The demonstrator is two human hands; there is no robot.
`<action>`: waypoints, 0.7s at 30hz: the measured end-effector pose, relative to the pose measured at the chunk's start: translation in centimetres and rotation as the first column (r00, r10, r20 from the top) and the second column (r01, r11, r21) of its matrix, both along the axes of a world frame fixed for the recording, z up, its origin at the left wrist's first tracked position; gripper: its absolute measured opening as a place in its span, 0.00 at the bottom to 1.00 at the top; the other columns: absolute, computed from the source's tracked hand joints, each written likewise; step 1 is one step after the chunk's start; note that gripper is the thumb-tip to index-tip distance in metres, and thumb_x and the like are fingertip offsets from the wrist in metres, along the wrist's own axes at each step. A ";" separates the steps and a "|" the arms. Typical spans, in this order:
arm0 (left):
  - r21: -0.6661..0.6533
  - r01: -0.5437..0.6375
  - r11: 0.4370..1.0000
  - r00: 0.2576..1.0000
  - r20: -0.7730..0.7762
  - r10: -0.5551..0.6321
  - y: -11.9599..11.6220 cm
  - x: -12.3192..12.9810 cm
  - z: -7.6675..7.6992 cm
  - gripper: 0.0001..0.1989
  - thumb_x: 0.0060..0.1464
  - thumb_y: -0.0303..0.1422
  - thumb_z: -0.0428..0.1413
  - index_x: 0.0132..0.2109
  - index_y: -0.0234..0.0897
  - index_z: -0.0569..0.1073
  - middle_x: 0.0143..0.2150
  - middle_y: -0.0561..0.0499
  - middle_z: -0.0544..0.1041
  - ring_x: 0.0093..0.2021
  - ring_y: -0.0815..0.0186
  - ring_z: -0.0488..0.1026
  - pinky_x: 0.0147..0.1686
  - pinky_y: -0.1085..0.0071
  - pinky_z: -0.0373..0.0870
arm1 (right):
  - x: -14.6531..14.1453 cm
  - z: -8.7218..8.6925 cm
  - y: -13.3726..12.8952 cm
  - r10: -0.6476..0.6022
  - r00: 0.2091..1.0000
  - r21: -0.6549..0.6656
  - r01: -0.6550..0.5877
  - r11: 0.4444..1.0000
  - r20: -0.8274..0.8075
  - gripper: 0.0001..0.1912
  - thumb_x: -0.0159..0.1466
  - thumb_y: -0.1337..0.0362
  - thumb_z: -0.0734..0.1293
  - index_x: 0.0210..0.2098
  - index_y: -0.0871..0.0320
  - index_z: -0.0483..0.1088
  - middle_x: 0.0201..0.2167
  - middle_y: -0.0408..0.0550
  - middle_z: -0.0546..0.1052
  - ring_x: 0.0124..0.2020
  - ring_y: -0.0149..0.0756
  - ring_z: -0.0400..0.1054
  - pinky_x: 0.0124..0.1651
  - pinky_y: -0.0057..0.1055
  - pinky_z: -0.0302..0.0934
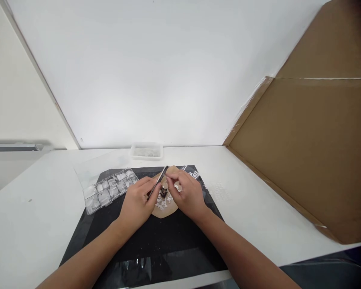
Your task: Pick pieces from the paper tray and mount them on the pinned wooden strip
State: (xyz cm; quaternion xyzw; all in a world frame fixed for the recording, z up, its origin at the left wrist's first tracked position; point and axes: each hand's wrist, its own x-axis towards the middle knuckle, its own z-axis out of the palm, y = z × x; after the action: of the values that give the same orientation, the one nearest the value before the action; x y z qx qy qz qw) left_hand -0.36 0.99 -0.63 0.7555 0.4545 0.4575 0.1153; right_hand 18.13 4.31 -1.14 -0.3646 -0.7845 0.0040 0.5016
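My left hand (139, 200) is closed around a slim nail file (161, 177), dark with a pale face, which slants up and to the right. Thumb and fingers of my right hand (188, 192) pinch together by the file's upper end; what they hold is too small to make out. Under both hands lies a tan rounded sheet (161, 214). On it are scattered small white pieces (162, 205) and a small dark clump (163, 192), partly covered by the hands.
A black mat (165, 241) covers the middle of the white table (21, 224). Left of my hands lies an open compartment box (110, 190) of pale nail tips. Behind stands a small white tray (147, 151). White bits (195, 174) lie at the mat's right corner. Cardboard (313, 152) rises at right.
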 end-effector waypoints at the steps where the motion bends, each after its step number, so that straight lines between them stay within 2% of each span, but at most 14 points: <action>1: 0.002 0.001 1.000 1.000 0.003 -0.001 0.0 0.0 0.0 0.11 0.70 0.33 0.53 0.51 0.41 0.80 0.40 0.50 0.80 0.36 0.66 0.77 0.38 0.70 0.71 | -0.1 -0.1 0.0 -0.018 1.000 -0.001 0.018 1.000 0.005 0.05 0.73 0.65 0.65 0.44 0.53 0.74 0.32 0.46 0.78 0.36 0.38 0.74 0.42 0.36 0.68; 8: 0.083 -0.014 0.996 0.999 -0.033 0.017 -0.1 0.1 0.0 0.13 0.71 0.31 0.52 0.53 0.40 0.80 0.41 0.47 0.80 0.40 0.63 0.78 0.42 0.68 0.73 | -0.7 0.8 -0.9 -0.049 0.997 -0.120 0.042 0.992 -0.059 0.05 0.72 0.63 0.65 0.41 0.52 0.74 0.30 0.45 0.77 0.30 0.36 0.71 0.37 0.35 0.67; 12: 0.076 -0.019 0.997 0.997 -0.075 0.025 0.0 0.1 -0.1 0.12 0.70 0.30 0.52 0.51 0.39 0.81 0.40 0.47 0.80 0.39 0.64 0.77 0.40 0.68 0.73 | -0.8 1.3 -1.3 -0.098 0.993 -0.182 0.085 0.980 -0.064 0.04 0.70 0.64 0.67 0.38 0.52 0.75 0.29 0.44 0.77 0.28 0.35 0.69 0.34 0.33 0.64; 16: 0.049 -0.017 0.999 0.996 -0.088 0.022 -0.1 0.1 0.0 0.13 0.71 0.30 0.51 0.50 0.37 0.81 0.40 0.46 0.79 0.39 0.63 0.77 0.39 0.68 0.72 | -0.7 1.3 -1.3 -0.099 0.993 -0.169 0.087 0.982 -0.066 0.05 0.71 0.63 0.68 0.37 0.53 0.74 0.27 0.43 0.75 0.27 0.34 0.66 0.33 0.33 0.61; 21: 0.005 0.027 1.000 0.999 -0.038 -0.027 -0.1 0.1 0.4 0.12 0.71 0.30 0.51 0.48 0.39 0.81 0.41 0.47 0.79 0.40 0.64 0.77 0.41 0.68 0.73 | -0.4 0.9 -1.0 -0.036 0.998 -0.155 0.027 0.988 -0.053 0.05 0.72 0.63 0.67 0.38 0.52 0.74 0.29 0.44 0.75 0.30 0.37 0.68 0.34 0.34 0.62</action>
State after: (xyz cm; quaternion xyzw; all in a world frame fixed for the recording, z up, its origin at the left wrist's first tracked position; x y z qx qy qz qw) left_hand -0.27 0.85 -0.25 0.7704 0.4449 0.4430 0.1107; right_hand 17.74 3.27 -0.28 -0.4142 -0.7617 0.0668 0.4938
